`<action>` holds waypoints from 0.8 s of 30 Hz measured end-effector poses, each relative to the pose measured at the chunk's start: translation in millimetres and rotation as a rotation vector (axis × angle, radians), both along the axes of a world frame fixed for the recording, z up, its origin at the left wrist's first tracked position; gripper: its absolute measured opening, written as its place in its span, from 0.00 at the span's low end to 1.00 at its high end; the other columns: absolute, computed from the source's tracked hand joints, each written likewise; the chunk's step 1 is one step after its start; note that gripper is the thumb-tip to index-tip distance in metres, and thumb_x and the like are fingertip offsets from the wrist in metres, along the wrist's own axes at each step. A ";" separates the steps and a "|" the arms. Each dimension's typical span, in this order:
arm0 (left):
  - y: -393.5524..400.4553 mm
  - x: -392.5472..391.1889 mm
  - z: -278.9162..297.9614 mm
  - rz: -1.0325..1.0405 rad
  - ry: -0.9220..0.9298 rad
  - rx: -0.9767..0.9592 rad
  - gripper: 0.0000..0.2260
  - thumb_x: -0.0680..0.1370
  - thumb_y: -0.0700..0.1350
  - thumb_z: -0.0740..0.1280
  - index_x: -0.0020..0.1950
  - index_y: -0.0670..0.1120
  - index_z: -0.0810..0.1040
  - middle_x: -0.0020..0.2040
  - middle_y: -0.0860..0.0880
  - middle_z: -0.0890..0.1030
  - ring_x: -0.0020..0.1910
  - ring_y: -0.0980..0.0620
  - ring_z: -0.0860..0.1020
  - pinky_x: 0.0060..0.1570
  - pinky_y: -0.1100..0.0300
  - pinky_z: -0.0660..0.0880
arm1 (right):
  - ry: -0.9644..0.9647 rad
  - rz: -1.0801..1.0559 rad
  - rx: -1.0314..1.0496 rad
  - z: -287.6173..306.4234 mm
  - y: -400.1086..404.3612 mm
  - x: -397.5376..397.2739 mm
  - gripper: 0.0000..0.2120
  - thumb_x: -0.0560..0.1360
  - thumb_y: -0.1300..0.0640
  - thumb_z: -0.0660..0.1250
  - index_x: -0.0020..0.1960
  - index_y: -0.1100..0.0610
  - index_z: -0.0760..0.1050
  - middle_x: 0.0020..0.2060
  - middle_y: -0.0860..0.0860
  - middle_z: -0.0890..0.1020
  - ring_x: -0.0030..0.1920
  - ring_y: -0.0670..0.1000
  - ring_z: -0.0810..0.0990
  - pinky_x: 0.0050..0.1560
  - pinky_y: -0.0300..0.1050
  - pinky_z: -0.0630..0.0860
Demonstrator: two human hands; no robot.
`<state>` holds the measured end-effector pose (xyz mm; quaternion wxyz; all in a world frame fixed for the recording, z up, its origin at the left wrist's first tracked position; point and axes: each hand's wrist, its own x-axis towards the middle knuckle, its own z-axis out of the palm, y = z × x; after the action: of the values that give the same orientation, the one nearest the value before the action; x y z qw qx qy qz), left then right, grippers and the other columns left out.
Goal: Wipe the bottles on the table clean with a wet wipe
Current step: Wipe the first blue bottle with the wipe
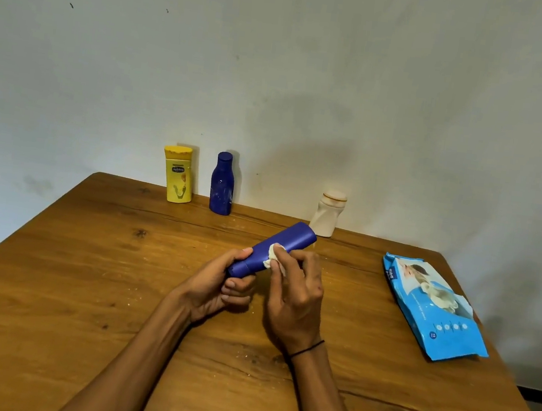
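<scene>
A blue bottle [287, 243] is held tilted above the middle of the wooden table [82, 284], its base pointing up and to the right. My left hand [218, 287] grips its lower, cap end. My right hand [296, 297] pinches a small white wet wipe [273, 257] against the bottle's side. Along the far edge stand a yellow bottle [179, 174], a dark blue bottle [222, 184] and a cream bottle [328, 213], all upright.
A blue pack of wet wipes [434, 307] lies flat near the table's right edge, its top flap torn open. A pale wall rises directly behind the table. Small crumbs or dust specks are scattered over the wood around my hands.
</scene>
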<state>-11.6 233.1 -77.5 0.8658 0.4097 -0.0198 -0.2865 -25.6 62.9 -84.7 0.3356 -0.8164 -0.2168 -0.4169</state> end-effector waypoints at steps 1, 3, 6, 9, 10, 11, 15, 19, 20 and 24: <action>1.2 -0.5 0.9 -0.020 0.010 -0.067 0.18 0.82 0.51 0.69 0.63 0.37 0.77 0.26 0.52 0.63 0.22 0.57 0.57 0.26 0.63 0.54 | -0.005 0.030 -0.024 -0.2 1.3 -0.9 0.15 0.80 0.65 0.68 0.66 0.64 0.79 0.52 0.57 0.76 0.49 0.54 0.77 0.46 0.47 0.77; 4.0 -1.4 1.0 -0.044 0.042 -0.201 0.26 0.76 0.48 0.78 0.67 0.34 0.79 0.24 0.52 0.66 0.20 0.58 0.60 0.23 0.65 0.57 | -0.018 0.087 -0.083 -2.4 4.0 -2.1 0.19 0.80 0.67 0.69 0.70 0.62 0.76 0.54 0.57 0.76 0.51 0.55 0.77 0.48 0.47 0.78; 8.1 -2.1 0.3 -0.084 0.075 -0.331 0.29 0.79 0.48 0.75 0.76 0.38 0.74 0.25 0.52 0.67 0.22 0.59 0.59 0.22 0.67 0.60 | -0.074 0.078 -0.206 -6.8 7.2 -0.1 0.30 0.75 0.70 0.73 0.75 0.61 0.70 0.56 0.58 0.76 0.53 0.55 0.77 0.49 0.47 0.79; 8.7 -2.6 -0.2 -0.071 0.076 -0.274 0.22 0.85 0.51 0.61 0.71 0.38 0.79 0.23 0.53 0.66 0.21 0.58 0.58 0.21 0.67 0.58 | -0.173 -0.016 -0.279 -7.4 9.2 0.0 0.29 0.77 0.66 0.74 0.75 0.61 0.69 0.55 0.57 0.74 0.52 0.55 0.76 0.48 0.49 0.80; 7.6 -2.6 0.6 -0.057 0.073 -0.235 0.22 0.86 0.52 0.58 0.67 0.38 0.82 0.22 0.53 0.66 0.20 0.58 0.57 0.20 0.67 0.56 | -0.196 -0.051 -0.298 -6.3 9.4 -0.9 0.28 0.78 0.65 0.73 0.75 0.60 0.69 0.56 0.57 0.73 0.52 0.55 0.75 0.48 0.50 0.79; 5.5 -2.7 2.4 -0.039 0.064 -0.199 0.22 0.86 0.52 0.57 0.61 0.38 0.84 0.21 0.52 0.66 0.19 0.58 0.57 0.20 0.67 0.55 | -0.210 -0.089 -0.319 -5.5 9.2 -2.0 0.28 0.77 0.64 0.73 0.75 0.59 0.69 0.56 0.57 0.72 0.53 0.55 0.74 0.48 0.51 0.78; 0.3 -2.6 7.4 0.083 0.024 -0.036 0.18 0.82 0.51 0.61 0.46 0.39 0.82 0.20 0.51 0.63 0.16 0.59 0.60 0.20 0.65 0.50 | -0.209 -0.206 -0.361 -2.1 8.5 -1.5 0.22 0.77 0.53 0.73 0.70 0.51 0.78 0.66 0.56 0.71 0.66 0.58 0.69 0.60 0.56 0.69; -1.0 -3.1 5.2 0.202 -0.085 0.230 0.18 0.81 0.56 0.62 0.46 0.41 0.77 0.23 0.51 0.63 0.19 0.57 0.59 0.27 0.59 0.50 | -0.035 -0.105 -0.464 2.6 2.1 1.9 0.30 0.73 0.47 0.78 0.73 0.49 0.75 0.73 0.50 0.75 0.81 0.57 0.62 0.75 0.62 0.56; -1.3 -4.1 5.3 0.218 -0.116 0.288 0.20 0.81 0.59 0.62 0.45 0.42 0.77 0.23 0.51 0.64 0.20 0.56 0.59 0.30 0.56 0.50 | -0.008 -0.085 -0.480 3.9 1.0 1.4 0.31 0.73 0.47 0.78 0.73 0.49 0.74 0.72 0.49 0.76 0.81 0.56 0.62 0.75 0.62 0.54; -3.4 -6.7 10.5 0.202 -0.162 0.479 0.34 0.81 0.72 0.51 0.32 0.46 0.73 0.24 0.50 0.65 0.23 0.53 0.61 0.31 0.56 0.56 | 0.051 -0.056 -0.442 6.6 1.1 -0.8 0.23 0.77 0.48 0.68 0.70 0.51 0.76 0.66 0.49 0.79 0.75 0.53 0.70 0.70 0.60 0.58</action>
<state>-18.3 229.7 -67.0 0.7641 0.6242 0.0200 -0.1615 -26.4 64.0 -78.0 0.1422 -0.8862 -0.2716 -0.3474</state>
